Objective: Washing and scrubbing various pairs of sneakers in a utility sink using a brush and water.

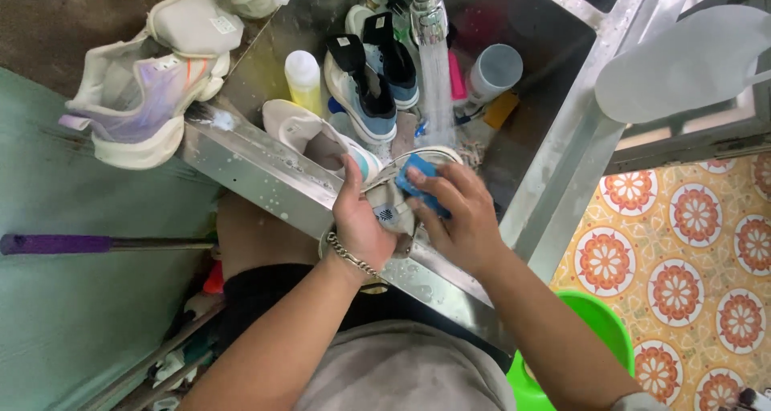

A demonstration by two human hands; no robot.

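Wet, glossy steel sink [265, 174], soft blue sponge [419, 184], matt cloth shoe [391, 206], shiny metal bracelet [351, 258].

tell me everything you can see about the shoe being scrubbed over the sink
The white shoe is a pale, fabric-looking sneaker, held tilted over the front edge of the steel sink, opening upward. The left hand grips its side and the right hand presses a blue brush to its upper. Much of it is hidden by the hands. The tap stream falls just behind it.
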